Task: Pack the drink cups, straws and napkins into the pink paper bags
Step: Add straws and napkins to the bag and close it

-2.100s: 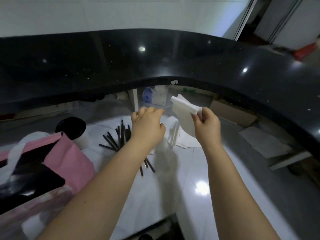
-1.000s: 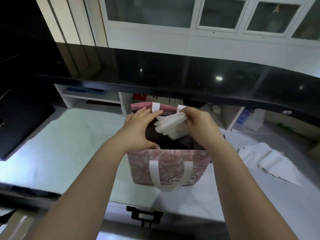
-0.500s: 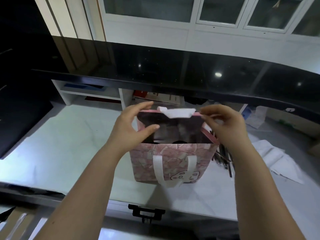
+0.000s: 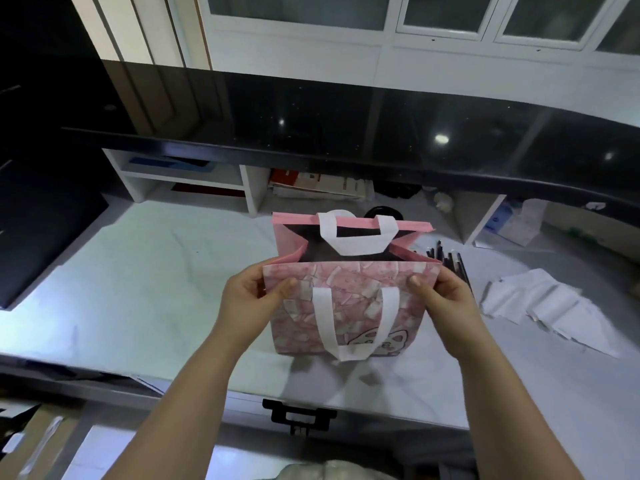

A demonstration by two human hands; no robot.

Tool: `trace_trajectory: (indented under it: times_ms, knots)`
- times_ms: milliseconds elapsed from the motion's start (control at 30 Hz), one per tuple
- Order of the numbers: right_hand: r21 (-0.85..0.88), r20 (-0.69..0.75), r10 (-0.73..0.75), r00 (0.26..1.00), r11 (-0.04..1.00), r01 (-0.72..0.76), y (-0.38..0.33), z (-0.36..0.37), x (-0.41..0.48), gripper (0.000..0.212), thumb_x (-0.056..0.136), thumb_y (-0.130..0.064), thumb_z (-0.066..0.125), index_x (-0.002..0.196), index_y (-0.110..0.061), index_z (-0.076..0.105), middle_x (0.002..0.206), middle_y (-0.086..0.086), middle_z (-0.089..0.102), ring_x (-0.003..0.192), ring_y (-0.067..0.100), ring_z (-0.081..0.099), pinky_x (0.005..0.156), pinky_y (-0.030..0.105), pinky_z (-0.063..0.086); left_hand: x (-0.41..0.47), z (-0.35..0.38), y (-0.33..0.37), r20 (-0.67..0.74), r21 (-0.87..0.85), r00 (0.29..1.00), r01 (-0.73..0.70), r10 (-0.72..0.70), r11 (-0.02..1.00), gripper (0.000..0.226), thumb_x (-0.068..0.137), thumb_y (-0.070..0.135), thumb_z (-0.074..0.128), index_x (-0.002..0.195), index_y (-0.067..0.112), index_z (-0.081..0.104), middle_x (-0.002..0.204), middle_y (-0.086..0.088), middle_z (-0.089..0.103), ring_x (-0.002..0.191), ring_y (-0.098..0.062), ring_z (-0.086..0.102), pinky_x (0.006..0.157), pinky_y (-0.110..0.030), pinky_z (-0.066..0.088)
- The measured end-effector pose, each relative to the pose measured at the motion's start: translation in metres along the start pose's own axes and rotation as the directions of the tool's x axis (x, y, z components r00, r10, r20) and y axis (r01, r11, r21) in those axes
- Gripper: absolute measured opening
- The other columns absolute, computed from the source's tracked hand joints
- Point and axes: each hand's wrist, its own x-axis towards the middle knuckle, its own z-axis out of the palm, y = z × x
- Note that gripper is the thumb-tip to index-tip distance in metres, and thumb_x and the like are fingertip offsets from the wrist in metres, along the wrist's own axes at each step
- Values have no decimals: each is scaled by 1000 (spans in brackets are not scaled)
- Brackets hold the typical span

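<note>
A pink patterned paper bag [image 4: 349, 306] with white handles stands upright on the white counter [image 4: 156, 296], its mouth open and its inside dark. My left hand [image 4: 249, 299] pinches the near top edge at the left corner. At the right corner of that same edge my right hand [image 4: 446, 299] pinches too. Black straws [image 4: 450, 261] lie just behind the bag's right side. A loose pile of white napkins [image 4: 543, 306] lies to the right. A black cup lid [image 4: 382, 213] peeks out behind the bag. What is inside the bag is hidden.
A raised black glossy bar top [image 4: 381, 133] runs across behind the counter, with white cubby shelves [image 4: 194, 178] under it holding papers and boxes. A black drawer handle [image 4: 299, 415] sits below the counter's front edge. A dark panel stands at the far left.
The napkins went into the bag. Both hands moved from the bag's far rim and sides down to the near top edge and now pinch its two corners.
</note>
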Motion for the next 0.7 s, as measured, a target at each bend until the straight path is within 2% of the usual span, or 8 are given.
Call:
trace_trajectory:
  times_ms: [67, 267, 367, 433, 533, 567, 633, 700]
  knots:
    - [15, -48, 4, 999, 1000, -3, 3, 8, 1, 23, 86, -13, 62, 101, 4, 66, 95, 8, 75, 87, 23, 71, 70, 30, 57, 4, 2, 0, -21, -22, 1000, 11, -11, 1000, 23, 83, 9, 71, 101, 22, 74, 99, 8, 76, 94, -10, 71, 78, -24, 56]
    - [28, -82, 10, 997, 1000, -8, 2, 12, 1, 9, 92, -1, 59, 89, -8, 65, 88, 6, 74, 81, 20, 70, 67, 31, 57, 6, 6, -4, -140, -30, 989, -39, 35, 999, 32, 81, 7, 74, 78, 38, 78, 85, 8, 76, 83, -9, 70, 74, -27, 56]
    - [-4, -127, 13, 992, 1000, -13, 5, 15, 4, 19, 95, -4, 55, 85, -16, 65, 87, 4, 71, 80, 18, 67, 67, 34, 56, 9, 8, -12, -260, 50, 955, -136, 144, 990, 11, 73, 28, 77, 77, 38, 76, 109, 15, 68, 102, -9, 64, 82, -32, 53]
    - [-58, -147, -57, 987, 997, 49, 7, 14, 9, 19, 94, -9, 56, 84, -19, 68, 99, -2, 68, 92, 14, 65, 75, 32, 54, 15, 5, -19, -236, 156, 956, -141, 176, 978, 10, 73, 36, 74, 80, 29, 75, 135, 19, 54, 125, -9, 50, 96, -32, 46]
    - [-140, -136, -88, 987, 988, 69, 9, 5, 23, 12, 92, -13, 62, 83, -12, 70, 140, -20, 46, 124, 2, 49, 84, 22, 53, 31, -5, -21, -118, 178, 985, -102, 124, 979, 17, 74, 40, 72, 81, 25, 77, 146, 28, 41, 139, -1, 32, 112, -44, 32]
    - [-136, -112, -55, 992, 990, 39, 11, 0, 28, 12, 91, -15, 64, 82, -9, 70, 146, -26, 38, 131, 2, 43, 86, 25, 54, 37, -8, -19, -66, 174, 992, -92, 105, 980, 19, 73, 41, 73, 82, 24, 78, 146, 30, 40, 141, -1, 30, 113, -48, 32]
    - [-79, -25, 11, 1000, 997, -13, 14, -9, 39, 13, 85, -22, 68, 87, -10, 73, 149, -31, 33, 141, 15, 34, 100, 46, 47, 46, -12, -15, 21, 131, 998, -55, 53, 990, 23, 71, 40, 75, 84, 21, 79, 143, 32, 43, 141, -2, 31, 111, -50, 36]
    - [-17, 47, 34, 998, 999, -33, 14, -11, 43, 17, 89, -18, 64, 101, -11, 74, 149, -20, 40, 139, 25, 39, 103, 50, 43, 51, -11, -11, 39, 83, 999, -25, 22, 996, 20, 69, 34, 77, 83, 20, 79, 136, 28, 52, 135, -4, 41, 104, -45, 46]
